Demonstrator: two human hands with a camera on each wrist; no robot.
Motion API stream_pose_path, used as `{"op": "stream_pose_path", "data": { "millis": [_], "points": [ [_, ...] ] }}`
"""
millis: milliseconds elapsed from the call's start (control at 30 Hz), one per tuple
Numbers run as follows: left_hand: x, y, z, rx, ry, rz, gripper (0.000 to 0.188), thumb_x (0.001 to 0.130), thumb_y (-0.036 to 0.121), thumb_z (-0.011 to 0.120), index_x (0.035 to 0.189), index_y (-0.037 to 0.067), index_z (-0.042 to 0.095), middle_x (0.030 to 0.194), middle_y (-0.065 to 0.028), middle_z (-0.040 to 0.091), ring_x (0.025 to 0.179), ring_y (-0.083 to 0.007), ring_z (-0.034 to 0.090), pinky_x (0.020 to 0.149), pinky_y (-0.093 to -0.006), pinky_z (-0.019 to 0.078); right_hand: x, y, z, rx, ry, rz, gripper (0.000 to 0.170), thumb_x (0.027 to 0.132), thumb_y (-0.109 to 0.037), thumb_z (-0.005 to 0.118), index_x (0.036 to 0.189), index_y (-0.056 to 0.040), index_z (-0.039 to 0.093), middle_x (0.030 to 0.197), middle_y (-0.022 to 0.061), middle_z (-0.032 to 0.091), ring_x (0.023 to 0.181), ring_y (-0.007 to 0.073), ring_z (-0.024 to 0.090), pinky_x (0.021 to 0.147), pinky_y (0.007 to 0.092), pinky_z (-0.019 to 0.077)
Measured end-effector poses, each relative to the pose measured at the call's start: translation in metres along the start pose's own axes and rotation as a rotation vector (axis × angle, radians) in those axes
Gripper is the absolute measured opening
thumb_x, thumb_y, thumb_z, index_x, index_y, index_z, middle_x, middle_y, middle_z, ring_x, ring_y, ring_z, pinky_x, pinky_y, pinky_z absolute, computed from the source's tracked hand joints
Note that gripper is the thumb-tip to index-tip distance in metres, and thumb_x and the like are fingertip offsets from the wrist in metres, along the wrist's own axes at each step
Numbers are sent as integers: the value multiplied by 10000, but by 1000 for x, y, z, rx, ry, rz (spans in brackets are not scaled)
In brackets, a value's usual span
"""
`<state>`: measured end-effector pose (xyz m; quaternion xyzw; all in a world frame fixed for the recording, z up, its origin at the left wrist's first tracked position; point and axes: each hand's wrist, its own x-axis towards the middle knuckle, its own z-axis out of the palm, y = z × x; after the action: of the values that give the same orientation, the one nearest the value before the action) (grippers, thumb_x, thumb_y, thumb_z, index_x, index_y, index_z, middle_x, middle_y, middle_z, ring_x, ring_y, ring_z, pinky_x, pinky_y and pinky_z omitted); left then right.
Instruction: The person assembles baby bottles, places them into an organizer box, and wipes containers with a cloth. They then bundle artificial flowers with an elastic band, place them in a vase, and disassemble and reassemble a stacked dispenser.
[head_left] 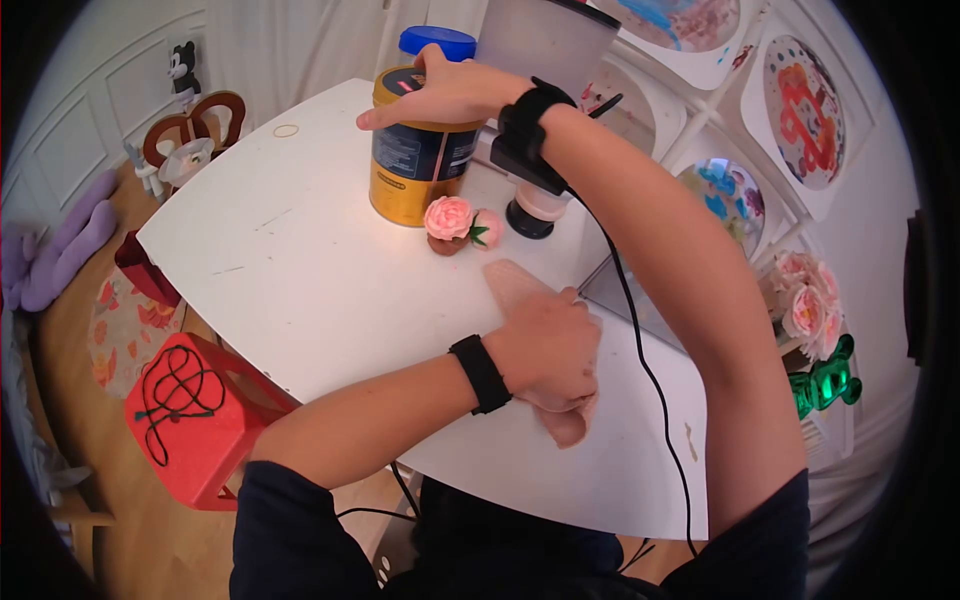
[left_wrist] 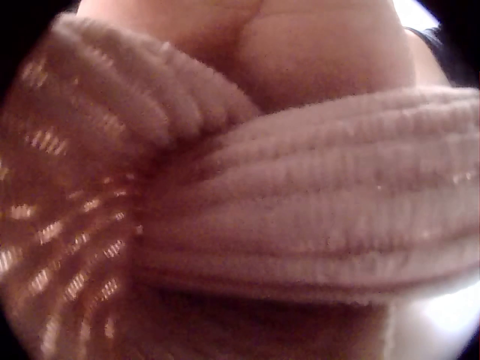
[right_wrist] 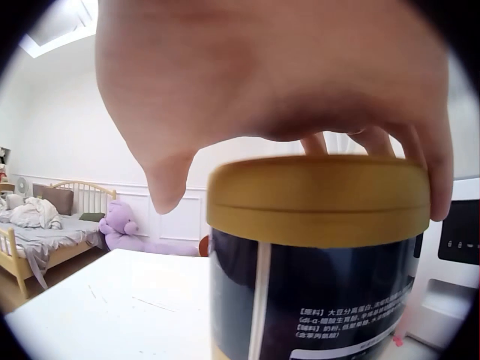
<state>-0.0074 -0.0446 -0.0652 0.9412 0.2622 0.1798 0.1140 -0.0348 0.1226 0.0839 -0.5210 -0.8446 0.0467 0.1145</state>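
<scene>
- Right hand (right_wrist: 274, 79): above can (right_wrist: 307, 292), thumb (right_wrist: 169, 184) clear of gold lid (right_wrist: 319, 201).
- Can: dark, printed in white.
- Table (right_wrist: 127, 307): white.
- Background: bed (right_wrist: 49, 240), purple plush (right_wrist: 118, 223).

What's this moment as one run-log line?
left grip: holds pink cloth | right grip: spread over canister lid | pink flowers: beside canister | surface: white table

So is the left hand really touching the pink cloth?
Touching. The head view shows it plainly: the left hand grips the pink cloth, which bunches beneath its fingers.
</scene>
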Motion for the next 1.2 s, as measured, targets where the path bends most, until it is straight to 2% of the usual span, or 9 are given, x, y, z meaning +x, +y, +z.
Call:
{"op": "stream_pose_path", "data": {
  "millis": [300, 433, 500, 633, 700, 733, 767, 933, 1200],
  "points": [
    [2, 1, 5, 10, 22, -6, 459, 768, 378, 734, 1064, 28, 767, 1033, -168, 732, 1103, -356, 627, 895, -446, 568, 5, 0, -5, 15, 108, -32, 1183, 624, -679, 780, 1589, -74, 458, 1495, 259, 596, 1352, 453, 609, 1073, 475, 533],
    [-1, 5, -6, 59, -25, 51, 442, 794, 397, 722, 1020, 20, 761, 1025, -176, 729, 1090, -360, 633, 899, -443, 564, -23, -10, -66, 163, 263, -192, 1033, 662, -570, 843, 1507, -55, 546, 1313, 200, 698, 1227, 346, 692, 1038, 389, 551],
    [-2, 4, -6, 86, -10, 64, 438, 805, 405, 716, 1004, 18, 759, 1026, -179, 727, 1084, -364, 635, 901, -442, 563, -99, -25, -140, 372, -92, -171, 1105, 773, -514, 844, 1571, 57, 336, 1356, 288, 634, 1241, 368, 671, 986, 402, 556],
    [-1, 0, -7, 78, -23, 65, 484, 833, 437, 703, 1049, 7, 751, 1107, -199, 721, 1095, -380, 637, 937, -448, 557, -200, -40, -165, 289, 49, -152, 1066, 797, -586, 857, 1579, -42, 378, 1402, 268, 587, 1313, 368, 609, 1049, 446, 501],
    [2, -1, -4, 85, -63, 46, 500, 851, 439, 693, 1093, 3, 742, 1129, -213, 725, 1148, -394, 634, 960, -464, 553, -237, -34, -197, 542, -141, 31, 1143, 732, -604, 935, 1589, -110, 362, 1434, 252, 569, 1308, 353, 604, 1041, 456, 500],
    [4, -5, -2, -183, -131, -16, 501, 856, 431, 697, 1112, 1, 729, 1128, -212, 730, 1178, -399, 642, 992, -469, 542, -262, -39, -169, 257, 167, 26, 910, 837, -470, 921, 1523, -88, 463, 1345, 234, 647, 1175, 289, 674, 941, 399, 552],
    [6, -11, 8, -143, -110, 45, 501, 831, 408, 722, 1218, 91, 723, 1150, -135, 768, 1214, -337, 682, 1040, -458, 536, -263, 16, -175, 259, 179, -100, 1117, 641, -542, 877, 1579, -91, 470, 1373, 184, 632, 1265, 314, 660, 1068, 392, 521],
    [-4, 7, -21, -5, -87, 48, 422, 845, 376, 701, 1154, 91, 741, 1167, -133, 733, 1159, -342, 660, 977, -484, 565, -369, 83, -167, 249, 38, -265, 1110, 606, -379, 945, 1523, 28, 470, 1361, 154, 603, 1233, 260, 656, 1088, 343, 512],
    [1, 16, -18, 43, 7, -16, 214, 762, 183, 720, 915, 50, 652, 971, -135, 666, 978, -350, 622, 848, -460, 546, -445, 98, -104, -34, 173, 115, 1187, 555, -315, 960, 1592, -85, 430, 1445, 195, 572, 1342, 402, 561, 1118, 458, 463]
  ]
}}
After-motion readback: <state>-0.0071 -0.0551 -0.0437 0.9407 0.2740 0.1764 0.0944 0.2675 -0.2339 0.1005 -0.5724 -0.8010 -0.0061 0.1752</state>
